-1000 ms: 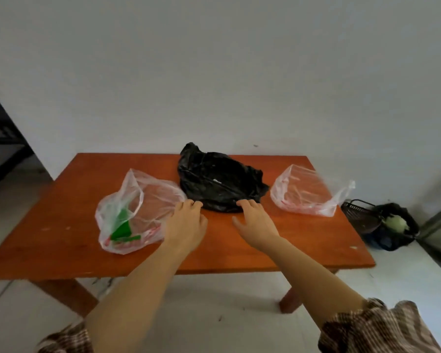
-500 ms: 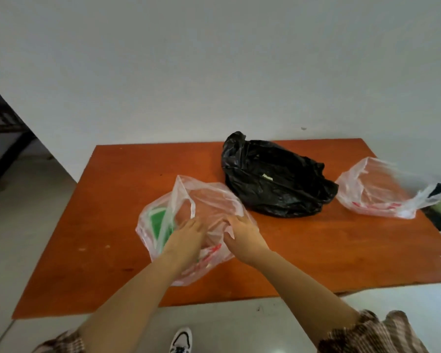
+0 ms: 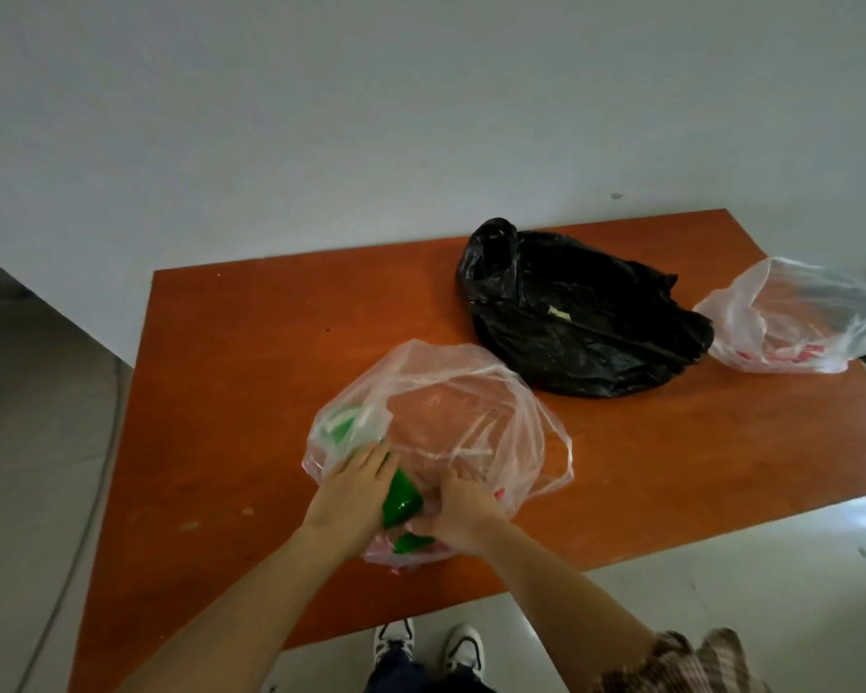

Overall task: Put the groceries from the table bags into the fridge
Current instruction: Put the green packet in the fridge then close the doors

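The packet (image 3: 402, 497) sits in the near bag (image 3: 446, 392) on the table (image 3: 221, 392). The left grip (image 3: 356, 492) lies flat on it, and the right grip (image 3: 463, 512) clenches the bag. The film may snag and drag the packet off the edge.

The head-worn camera looks forward and steeply down, close over the orange table (image 3: 231, 372); grey wall (image 3: 421, 117) fills the top.

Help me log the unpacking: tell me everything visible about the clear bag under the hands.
The clear bag is thin, crinkled see-through plastic with red print low down, lying on the orange table with its mouth gaping upward. Green packets show inside. The left hand presses flat on its near side; the right hand grips its plastic.
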`<state>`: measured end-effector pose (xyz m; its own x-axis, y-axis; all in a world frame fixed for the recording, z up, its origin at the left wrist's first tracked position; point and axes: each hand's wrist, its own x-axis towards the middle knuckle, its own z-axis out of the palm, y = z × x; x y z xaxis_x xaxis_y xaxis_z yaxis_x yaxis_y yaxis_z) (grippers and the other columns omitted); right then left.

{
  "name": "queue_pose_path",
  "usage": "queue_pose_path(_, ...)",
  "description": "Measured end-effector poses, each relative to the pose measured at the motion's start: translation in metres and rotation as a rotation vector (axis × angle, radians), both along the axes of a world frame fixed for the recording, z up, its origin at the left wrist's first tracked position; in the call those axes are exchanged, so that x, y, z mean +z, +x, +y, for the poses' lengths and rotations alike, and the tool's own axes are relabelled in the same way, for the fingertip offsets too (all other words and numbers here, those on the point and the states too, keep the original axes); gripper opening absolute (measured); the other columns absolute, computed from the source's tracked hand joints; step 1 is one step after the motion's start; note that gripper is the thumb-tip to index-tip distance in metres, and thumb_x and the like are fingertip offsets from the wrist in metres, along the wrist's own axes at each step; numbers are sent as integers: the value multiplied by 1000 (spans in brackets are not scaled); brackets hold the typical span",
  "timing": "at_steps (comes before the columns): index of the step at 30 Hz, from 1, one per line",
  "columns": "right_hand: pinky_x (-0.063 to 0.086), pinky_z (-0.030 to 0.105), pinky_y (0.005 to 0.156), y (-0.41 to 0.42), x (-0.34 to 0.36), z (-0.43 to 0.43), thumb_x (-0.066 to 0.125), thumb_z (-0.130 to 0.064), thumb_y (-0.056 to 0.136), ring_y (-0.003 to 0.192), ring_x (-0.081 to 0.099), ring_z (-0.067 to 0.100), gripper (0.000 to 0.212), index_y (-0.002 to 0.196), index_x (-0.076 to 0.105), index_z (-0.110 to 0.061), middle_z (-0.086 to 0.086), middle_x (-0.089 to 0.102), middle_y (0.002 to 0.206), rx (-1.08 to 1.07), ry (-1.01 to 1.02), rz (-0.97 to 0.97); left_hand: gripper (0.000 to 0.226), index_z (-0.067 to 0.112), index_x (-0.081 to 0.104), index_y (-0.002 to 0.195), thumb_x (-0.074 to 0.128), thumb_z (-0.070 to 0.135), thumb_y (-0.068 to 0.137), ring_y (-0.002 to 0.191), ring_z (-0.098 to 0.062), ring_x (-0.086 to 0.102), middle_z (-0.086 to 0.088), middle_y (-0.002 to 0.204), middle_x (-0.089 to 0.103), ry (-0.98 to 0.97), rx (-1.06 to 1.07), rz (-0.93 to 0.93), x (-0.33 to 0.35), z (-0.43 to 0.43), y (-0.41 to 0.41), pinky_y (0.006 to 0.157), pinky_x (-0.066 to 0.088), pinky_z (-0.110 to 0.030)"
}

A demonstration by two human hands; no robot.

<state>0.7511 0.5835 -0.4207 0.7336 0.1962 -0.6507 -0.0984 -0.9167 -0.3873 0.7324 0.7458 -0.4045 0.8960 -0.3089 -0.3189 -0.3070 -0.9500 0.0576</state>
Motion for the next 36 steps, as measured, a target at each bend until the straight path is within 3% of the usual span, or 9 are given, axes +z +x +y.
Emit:
queue_pose_path(2,29,46,114,1,-7,5,72,-55,71,140,30,30,104,151,18,-15,9,30,153,-42,-33,-21,74,17,10,152,51,13,90,145,-18,19,-3,160,14,-24,49,6,-6,8,-5,118,15,-38)
queue_pose_path(6,55,33,82,-3,-15,8,68,-41,84,93,64,17,44,119,54,-19,0,65,106,-153,-7,16,72,14,5,152,44,12,92,146,-19,16,-4,161,7,-65,83,44,-16,15,-10,117,19,-41)
queue_pose_path(11,51,16,57,10,2,-3,54,-22,96,65,58,4,15,101,64,-12,-5,59,83,-275,180,120,78,11,2,152,48,8,90,135,-22,38,-5,156,25,-128,169,46,-17,18,-12,111,31,-38)
queue_pose_path(14,44,16,49,21,25,-19,55,-14,95,53,54,5,17,84,67,-17,-4,64,70,-421,365,113,93,12,-7,151,58,11,85,121,-18,50,-5,151,34,-158,241,80,-19,22,-14,106,38,-34)
queue_pose_path(19,47,33,59,32,49,-34,58,-17,90,54,52,14,23,68,60,-10,2,60,66,-788,499,-76,87,14,-15,150,47,8,89,138,-22,31,-3,160,-9,-169,273,161,-21,17,-11,110,36,-38)
queue_pose_path(26,32,21,44,31,87,-60,51,-5,87,46,37,19,35,52,47,0,19,46,52,-504,428,-419,66,15,19,150,46,12,90,136,-27,35,-13,159,6,-69,212,221,-8,1,7,106,39,-38)
queue_pose_path(31,28,25,44,23,120,-86,54,-6,83,45,32,19,35,52,44,6,13,39,50,-442,427,-432,23,18,66,94,47,15,83,107,-23,55,-4,107,65,-207,235,124,12,-31,26,102,39,-41)
queue_pose_path(33,30,18,43,16,138,-103,53,-4,85,45,31,20,36,51,42,2,11,37,48,-454,449,-432,27,22,53,62,49,21,89,74,-17,58,4,66,57,-326,220,80,30,-49,35,77,47,-31)
queue_pose_path(36,33,20,46,1,167,-136,51,-5,87,49,35,24,36,54,47,8,27,41,55,-481,496,-449,33,21,46,61,53,37,89,64,-20,57,4,59,49,-360,171,-6,53,-78,45,58,45,-29)
